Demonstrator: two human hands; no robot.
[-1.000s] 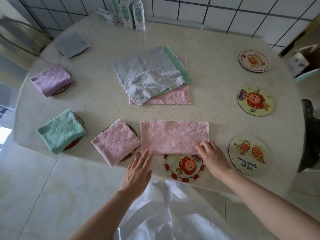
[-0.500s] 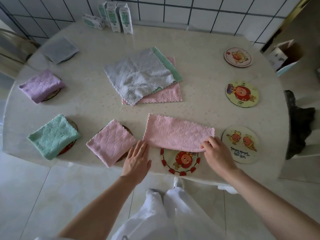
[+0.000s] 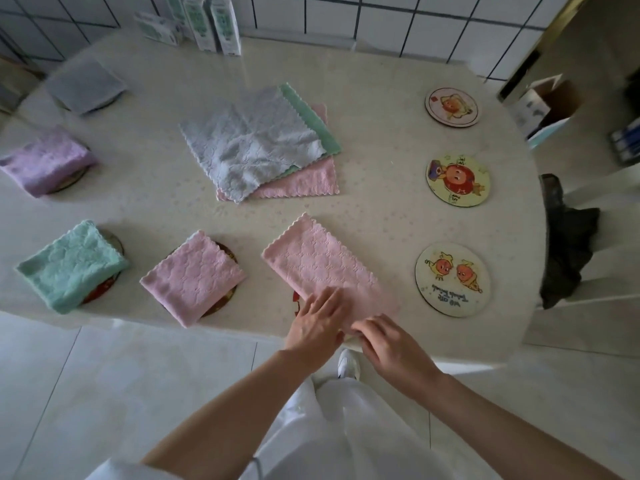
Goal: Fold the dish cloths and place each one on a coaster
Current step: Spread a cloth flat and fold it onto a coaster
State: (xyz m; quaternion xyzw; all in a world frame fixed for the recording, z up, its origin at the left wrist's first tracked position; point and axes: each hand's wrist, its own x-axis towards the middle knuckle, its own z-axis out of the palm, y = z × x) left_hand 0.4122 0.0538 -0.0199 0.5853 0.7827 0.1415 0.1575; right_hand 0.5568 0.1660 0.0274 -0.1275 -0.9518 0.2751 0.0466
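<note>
A pink dish cloth (image 3: 318,258), folded into a long strip, lies slantwise at the table's front edge. Its near end covers most of a red-rimmed coaster (image 3: 296,301). My left hand (image 3: 318,323) rests flat on that near end with straight fingers. My right hand (image 3: 391,341) is beside it, its fingers curled on the cloth's near corner. In the table's middle lies a loose stack: a grey cloth (image 3: 249,143) over a green cloth (image 3: 308,123) and a pink cloth (image 3: 301,181).
Folded cloths sit on coasters at left: pink (image 3: 192,275), green (image 3: 69,265), purple (image 3: 45,159), grey (image 3: 85,84). Three bare coasters (image 3: 452,278) (image 3: 457,180) (image 3: 452,106) line the right side. Cartons (image 3: 211,22) stand at the back; a dark garment (image 3: 564,244) hangs at right.
The pink strip has swung from lying crosswise to slanting, its right end pulled near over the red coaster. My left hand moved onto it, and my hands came together.
</note>
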